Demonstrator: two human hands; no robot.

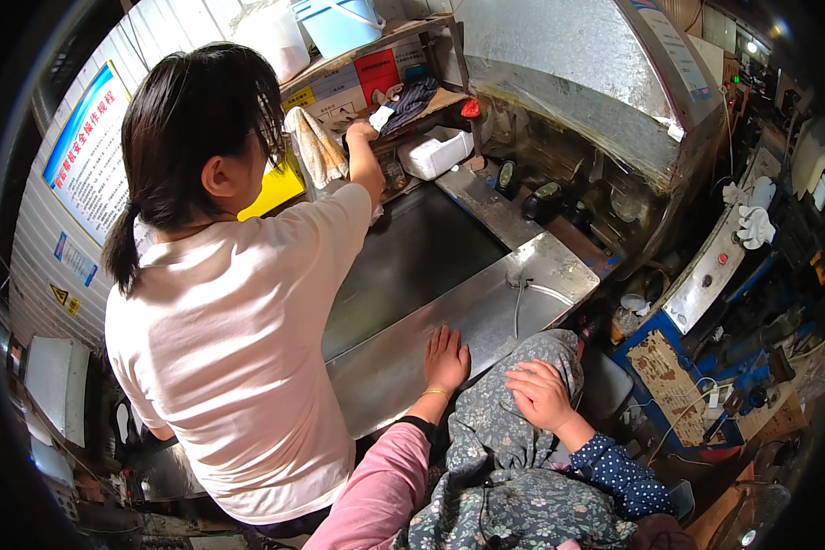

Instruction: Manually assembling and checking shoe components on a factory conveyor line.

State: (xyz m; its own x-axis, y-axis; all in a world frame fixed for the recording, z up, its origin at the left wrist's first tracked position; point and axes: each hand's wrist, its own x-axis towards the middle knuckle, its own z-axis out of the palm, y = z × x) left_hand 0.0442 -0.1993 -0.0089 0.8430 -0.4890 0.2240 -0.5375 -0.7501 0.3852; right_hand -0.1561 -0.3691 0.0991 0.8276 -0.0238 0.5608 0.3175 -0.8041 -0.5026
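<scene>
My left hand (446, 359) lies flat, fingers stretched, on the bare metal rim (390, 380) of a wide machine bed. Nothing is in it. A gold-coloured bracelet circles the wrist above it. My right hand (538, 394) rests palm down over my dark floral apron (495, 431), its fingers loosely bent and holding nothing I can see. Beyond the rim stretches the dark, flat surface (417, 266) of the bed. A thin pale cable (548, 292) lies at the rim's right end.
Close on my left, a person in a pale T-shirt (238, 339) reaches toward a shelf with a patterned cloth (316, 147). A white plastic container (437, 152) sits behind the bed. To the right stand a large metal hood (568, 64) and a cluttered blue-framed bench (665, 376).
</scene>
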